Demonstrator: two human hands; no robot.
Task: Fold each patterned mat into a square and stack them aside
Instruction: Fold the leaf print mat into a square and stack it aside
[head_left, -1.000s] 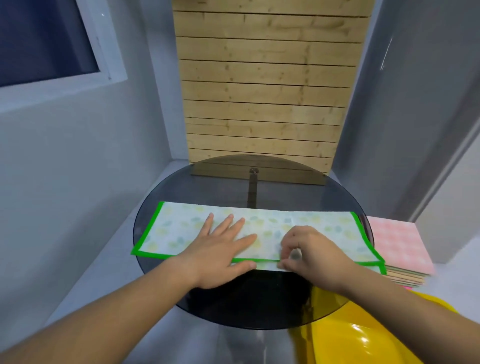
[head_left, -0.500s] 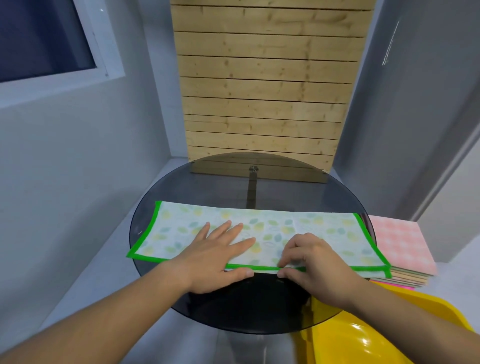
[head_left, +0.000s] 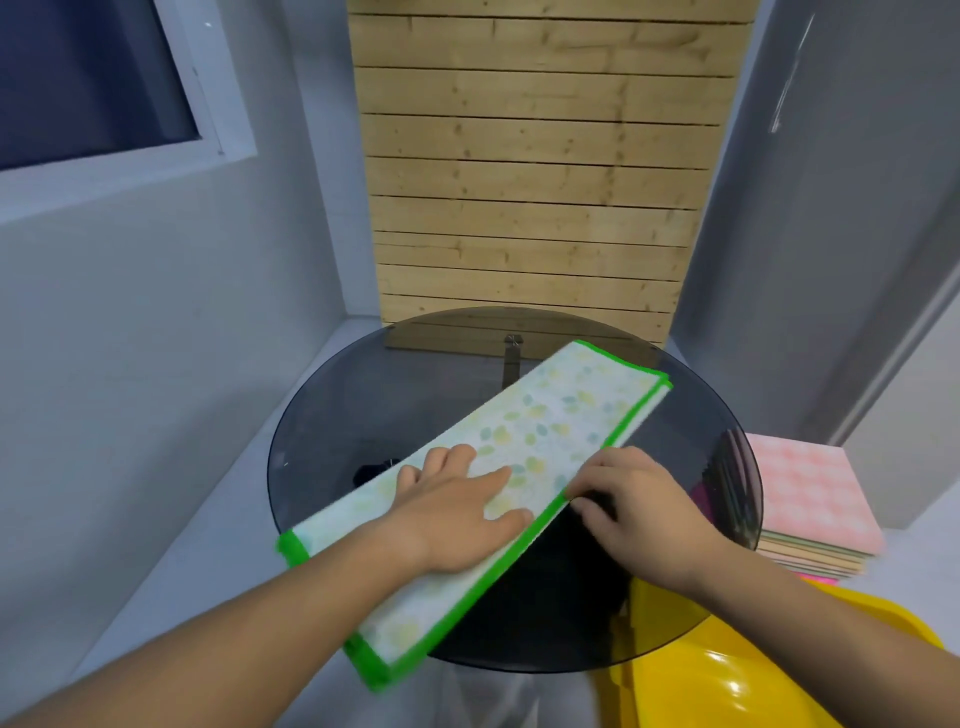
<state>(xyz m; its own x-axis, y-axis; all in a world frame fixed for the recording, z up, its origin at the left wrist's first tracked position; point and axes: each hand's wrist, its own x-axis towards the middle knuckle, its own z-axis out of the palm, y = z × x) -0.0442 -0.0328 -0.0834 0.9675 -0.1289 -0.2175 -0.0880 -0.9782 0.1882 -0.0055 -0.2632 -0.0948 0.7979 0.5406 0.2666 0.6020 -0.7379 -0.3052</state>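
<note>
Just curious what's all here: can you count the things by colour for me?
Green-edged mat: 1
Pink-topped stack: 1
Yellow chair: 1
Dark glass table: 1
Hands: 2, left and right
Total: 6

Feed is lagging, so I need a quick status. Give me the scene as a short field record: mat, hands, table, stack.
mat: green-bordered leaf-print mat, folded into a long strip, lying diagonally, near end overhanging the table edge
left hand: flat on the mat, palm down
right hand: fingertips at the mat's green long edge
table: round dark glass table
stack: pile of folded mats with a pink checked one on top, right of the table
</note>
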